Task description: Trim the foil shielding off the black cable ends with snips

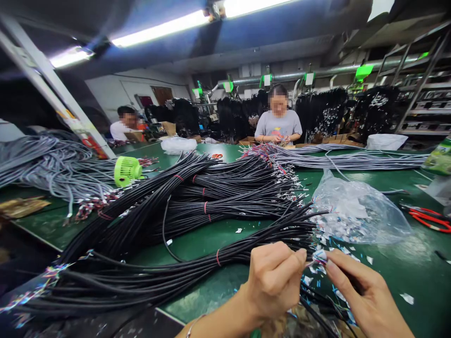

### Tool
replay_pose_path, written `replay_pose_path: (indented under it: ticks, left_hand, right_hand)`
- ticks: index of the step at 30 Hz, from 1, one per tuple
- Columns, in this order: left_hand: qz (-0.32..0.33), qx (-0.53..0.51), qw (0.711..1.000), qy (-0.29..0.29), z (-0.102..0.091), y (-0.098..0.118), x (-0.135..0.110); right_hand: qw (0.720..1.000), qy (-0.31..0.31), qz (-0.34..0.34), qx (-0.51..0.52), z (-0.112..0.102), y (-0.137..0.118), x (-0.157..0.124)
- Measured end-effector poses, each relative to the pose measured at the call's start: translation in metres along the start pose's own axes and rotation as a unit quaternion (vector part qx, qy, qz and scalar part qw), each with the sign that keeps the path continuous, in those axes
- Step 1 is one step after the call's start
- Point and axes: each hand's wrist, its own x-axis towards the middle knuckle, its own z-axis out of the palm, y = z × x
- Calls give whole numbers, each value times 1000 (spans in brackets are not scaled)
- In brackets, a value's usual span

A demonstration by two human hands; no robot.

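Green workbench [405, 267] in a strip-lit workshop, head view only. Both my hands are low at the near edge.

Left hand [275, 277]: fingers curled in, thumb and forefinger pinched on the wire end [320, 256]. Right hand [362, 291]: palm turned inward, thumb and index fingertips closed on the same wire end from the other side. It sits between the two hands, raised just off the table. Blurred, so I can't tell plug from tape.

Black cables [197, 206] lie in tied bundles fanning up and left of the left hand, tips towards it. A clear plastic bag [355, 211] lies just above the right hand, with paper scraps [407, 298] beside that hand. Red scissors [430, 218] are well right of it. Green fan [127, 170] and grey cables [52, 164] are far left of the left hand. A person in a grey shirt [278, 126] works across the table, own hands busy and well apart from mine.

Risks, my read: the grip is fingertips only, so a tug from the cable's weight could pull the end out. Loose strands under the wrists could snag. A dropped small part would vanish among the scraps.
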Motion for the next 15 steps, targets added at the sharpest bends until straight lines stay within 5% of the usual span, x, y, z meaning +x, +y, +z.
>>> replay_pose_path:
  ticks: [5, 9, 12, 15]
  left_hand:
    - [-66, -1, 997, -47, -1, 6, 1]
    - [-179, -90, 974, -102, -4, 9, 6]
    - [-310, -222, 910, -164, -5, 6, 12]
    - [-433, -352, 799, -225, -5, 2, 15]
  right_hand:
    - [995, 68, -40, -68, 2, 9, -4]
    - [990, 66, -93, -78, 2, 9, -5]
    - [988, 77, -117, -66, 1, 6, -5]
    - [988, 73, -125, -55, 1, 5, -6]
